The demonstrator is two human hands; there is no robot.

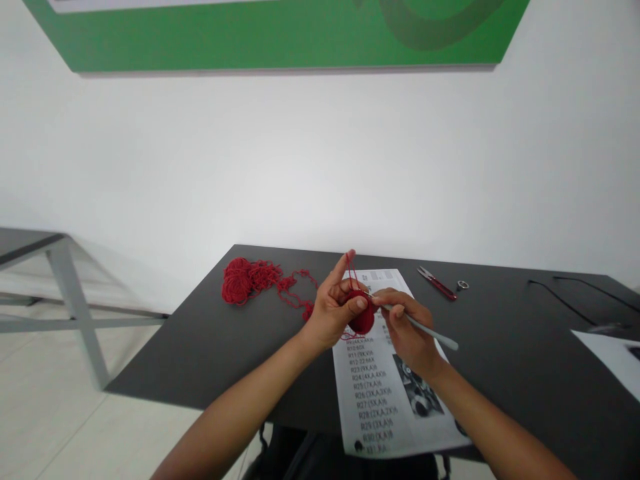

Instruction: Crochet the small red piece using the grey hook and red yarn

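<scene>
My left hand (336, 303) pinches a small red crochet piece (362, 319) between thumb and fingers, its index finger raised with red yarn looped over it. In my right hand (407, 325) is a crochet hook (434, 335) with a pale grey handle, held like a pen. The hook's metal tip meets the top edge of the piece. Both hands are above a printed pattern sheet (350, 400) with rows of text and a dark picture. A loose strand of red yarn hangs below the piece.
A ball of red yarn (237, 283) with tangled strands lies at the left of the dark table (210, 353). Red-handled thread snips (440, 287) and a small metal ring (463, 285) lie beyond my right hand. Eyeglasses (575, 307) and another sheet (607, 360) are at right.
</scene>
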